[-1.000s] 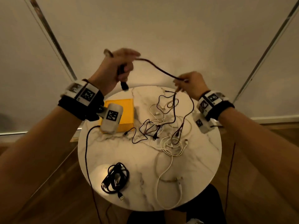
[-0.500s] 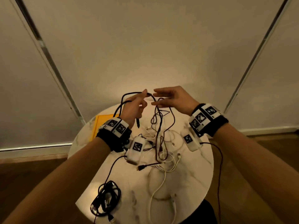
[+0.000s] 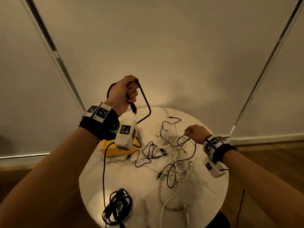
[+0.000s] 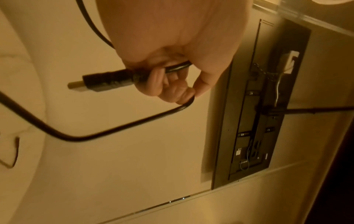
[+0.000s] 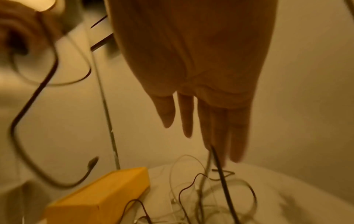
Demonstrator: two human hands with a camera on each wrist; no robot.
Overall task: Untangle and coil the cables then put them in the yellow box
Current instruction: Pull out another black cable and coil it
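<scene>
While left hand [image 3: 122, 94] grips black cable [image 3: 145, 102] aloft, its slack trails right toward tangle [image 3: 171, 155]; right hand [image 3: 195, 133], fingers straight, nearer.

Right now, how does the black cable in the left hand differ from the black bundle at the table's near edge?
The black cable is held up off the table in the left hand, hanging in one open loop with its plug free; the black bundle lies on the marble table, untouched. The held cable is a single strand; the bundle is tightly gathered. Both are black and outside the yellow box.
</scene>
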